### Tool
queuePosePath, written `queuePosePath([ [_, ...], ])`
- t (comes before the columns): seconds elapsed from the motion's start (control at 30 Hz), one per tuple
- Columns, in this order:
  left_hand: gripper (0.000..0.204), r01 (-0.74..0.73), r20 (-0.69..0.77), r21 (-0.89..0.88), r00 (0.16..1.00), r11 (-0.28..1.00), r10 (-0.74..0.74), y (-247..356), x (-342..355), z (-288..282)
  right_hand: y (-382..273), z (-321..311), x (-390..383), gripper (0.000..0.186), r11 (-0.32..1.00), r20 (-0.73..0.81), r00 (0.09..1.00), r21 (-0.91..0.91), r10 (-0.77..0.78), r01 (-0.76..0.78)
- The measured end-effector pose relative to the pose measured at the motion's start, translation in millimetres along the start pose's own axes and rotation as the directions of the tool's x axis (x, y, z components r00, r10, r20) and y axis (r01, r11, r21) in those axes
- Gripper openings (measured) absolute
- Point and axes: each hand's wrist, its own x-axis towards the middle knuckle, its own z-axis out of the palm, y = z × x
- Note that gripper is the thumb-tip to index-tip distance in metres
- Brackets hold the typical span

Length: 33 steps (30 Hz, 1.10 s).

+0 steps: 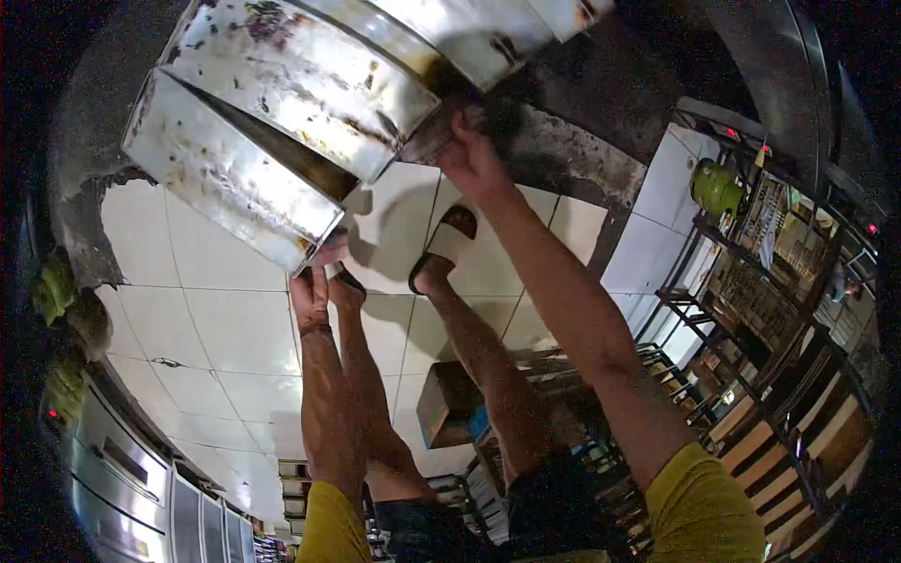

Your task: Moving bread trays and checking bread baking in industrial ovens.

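Note:
Several scorched, silvery metal pans (272, 75) are joined or lined up across the top. My left hand (310, 291) is raised at the near left corner of the lowest one (230, 169), fingers closed on what looks like a pinkish cloth pad (330, 250) against the metal. My right hand (469, 155) grips a dull brownish pad (434, 136) at the pans' right side; its exact shape is unclear in shadow.
Below are white floor tiles (225, 328) and my sandalled feet (436, 263). A metal rack (751, 422) and green gas cylinder (713, 188) stand right; steel cabinets (141, 479) left; a box (446, 403) behind my legs.

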Motion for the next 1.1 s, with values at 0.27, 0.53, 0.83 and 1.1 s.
queuePosePath([
  [0.27,0.036,0.187,0.100,-0.248,0.981,0.950,-0.167,22.6,17.4,83.6,-25.4,29.9,34.9,0.020,0.970,-0.018,0.989,-0.199,-0.149,0.143],
  [0.53,0.034,0.354,0.040,-0.513,0.920,0.782,-0.391,-4.2,14.6,56.2,1.0,-69.9,-75.4,0.035,0.980,-0.156,0.981,-0.180,-0.113,0.084],
  [0.83,0.040,-0.037,0.178,0.119,0.984,0.992,0.016,44.0,68.6,-29.2,179.6,-167.7,-214.5,0.031,0.967,-0.419,0.904,0.253,0.084,0.027],
  [1.1,0.038,0.056,0.057,-0.235,0.997,0.970,-0.044,179.2,198.5,-113.3,300.7,-58.8,-76.2,0.028,0.927,-0.348,0.871,-0.272,-0.346,0.259],
])
